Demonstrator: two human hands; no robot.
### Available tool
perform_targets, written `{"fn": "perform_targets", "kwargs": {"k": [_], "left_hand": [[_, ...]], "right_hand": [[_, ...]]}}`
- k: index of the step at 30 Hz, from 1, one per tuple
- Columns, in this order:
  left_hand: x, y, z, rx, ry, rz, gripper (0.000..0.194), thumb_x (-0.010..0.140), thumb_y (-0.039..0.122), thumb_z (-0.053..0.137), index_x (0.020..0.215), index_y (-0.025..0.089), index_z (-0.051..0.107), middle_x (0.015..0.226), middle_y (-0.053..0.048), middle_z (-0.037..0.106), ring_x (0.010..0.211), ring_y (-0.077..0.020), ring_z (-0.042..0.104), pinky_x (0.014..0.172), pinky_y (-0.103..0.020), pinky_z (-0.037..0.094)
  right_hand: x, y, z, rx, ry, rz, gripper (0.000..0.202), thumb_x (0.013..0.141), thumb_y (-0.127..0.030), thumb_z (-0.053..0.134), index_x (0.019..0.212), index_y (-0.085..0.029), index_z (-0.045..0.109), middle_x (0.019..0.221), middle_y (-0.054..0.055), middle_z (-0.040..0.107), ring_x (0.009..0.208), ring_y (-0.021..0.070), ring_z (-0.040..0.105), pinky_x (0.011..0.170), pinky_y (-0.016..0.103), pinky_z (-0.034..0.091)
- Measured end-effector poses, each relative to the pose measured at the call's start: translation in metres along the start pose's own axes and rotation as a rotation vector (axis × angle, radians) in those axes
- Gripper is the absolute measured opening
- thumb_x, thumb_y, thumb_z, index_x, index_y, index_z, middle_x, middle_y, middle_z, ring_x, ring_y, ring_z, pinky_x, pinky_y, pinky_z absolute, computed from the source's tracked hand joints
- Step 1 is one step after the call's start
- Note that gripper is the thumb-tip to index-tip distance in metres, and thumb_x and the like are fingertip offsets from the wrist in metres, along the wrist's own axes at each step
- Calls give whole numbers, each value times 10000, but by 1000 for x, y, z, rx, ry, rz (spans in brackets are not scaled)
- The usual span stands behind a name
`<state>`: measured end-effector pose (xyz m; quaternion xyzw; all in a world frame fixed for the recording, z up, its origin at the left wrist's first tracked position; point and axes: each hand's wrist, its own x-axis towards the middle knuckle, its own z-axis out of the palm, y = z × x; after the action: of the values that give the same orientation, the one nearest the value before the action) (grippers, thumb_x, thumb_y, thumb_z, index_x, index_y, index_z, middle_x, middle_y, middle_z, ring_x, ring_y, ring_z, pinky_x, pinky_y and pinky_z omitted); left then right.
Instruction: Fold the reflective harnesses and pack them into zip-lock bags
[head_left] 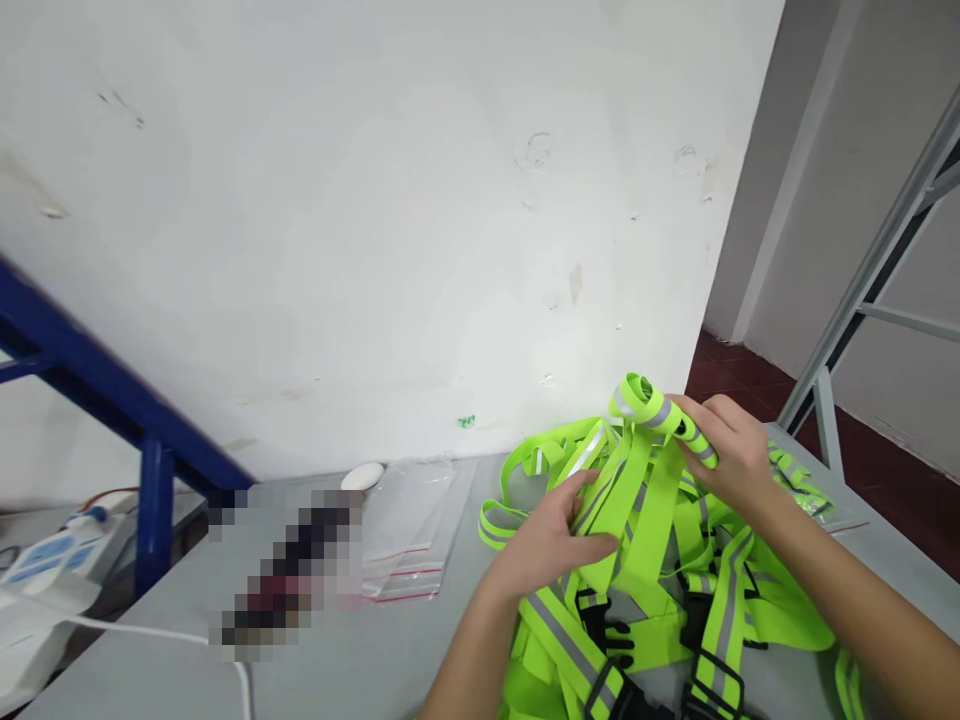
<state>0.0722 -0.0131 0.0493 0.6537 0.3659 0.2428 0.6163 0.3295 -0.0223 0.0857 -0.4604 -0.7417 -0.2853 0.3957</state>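
A tangled heap of neon-yellow reflective straps (570, 640) with grey stripes and black plastic buckles (622, 690) lies on the grey table. My right hand (727, 450) is closed on the upper ends of some reflective straps (652, 410), raised above the heap, where they curl into a loop. Lower down and to the left, my left hand (551, 535) has its thumb and fingers around the hanging lengths of these straps. Some of its fingertips are hidden behind the webbing.
Clear plastic bags (409, 525) with red seal lines lie left of the heap, beside a white oval object (363, 477). A blurred-out patch covers something farther left. A power strip (60, 570), white cable (150, 630), blue metal frame (154, 500) and white wall (450, 250) surround the table (360, 660).
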Motion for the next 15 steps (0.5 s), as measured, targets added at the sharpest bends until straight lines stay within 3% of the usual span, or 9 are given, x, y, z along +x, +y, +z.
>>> {"fn": "perform_targets", "kwargs": {"k": [4, 7, 10, 13, 15], "left_hand": [[-21, 6, -33, 29, -36, -10, 837, 640, 295, 783, 1407, 284, 450, 1368, -90, 550, 1233, -344, 521, 1010, -483, 433], [-41, 11, -46, -13, -82, -62, 869, 649, 369, 779, 1435, 333, 411, 1156, -69, 670, 1015, -323, 641, 897, -484, 508], [-57, 11, -48, -89, -46, -77, 928, 663, 396, 768, 1478, 337, 328, 1010, -57, 699, 908, -294, 668, 861, -465, 524], [-66, 3, -42, -128, 85, -112, 866, 730, 362, 696, 1490, 339, 280, 1069, -64, 682, 1093, -309, 614, 953, -480, 474], [-67, -7, -37, -105, 197, -156, 776, 754, 324, 659, 1459, 341, 337, 1204, -75, 633, 1299, -309, 468, 1040, -477, 405]], "right_hand": [[13, 19, -4, -118, -35, 55, 319, 881, -214, 515, 1175, -216, 637, 721, 31, 530, 656, 180, 523, 567, 284, 360], [8, 26, 2, -142, -109, 93, 321, 887, -246, 509, 1185, -198, 618, 771, 39, 560, 700, 185, 551, 563, 273, 367], [-4, 25, 14, -147, -224, 127, 327, 890, -257, 507, 1195, -178, 594, 838, 52, 610, 726, 186, 578, 543, 268, 368], [-17, 18, 25, -186, -323, 156, 360, 870, -232, 522, 1224, -188, 573, 908, 65, 651, 755, 197, 600, 526, 268, 365], [-27, 14, 30, -199, -360, 135, 397, 823, -176, 555, 1220, -186, 576, 917, 70, 660, 764, 207, 602, 509, 271, 351]]}}
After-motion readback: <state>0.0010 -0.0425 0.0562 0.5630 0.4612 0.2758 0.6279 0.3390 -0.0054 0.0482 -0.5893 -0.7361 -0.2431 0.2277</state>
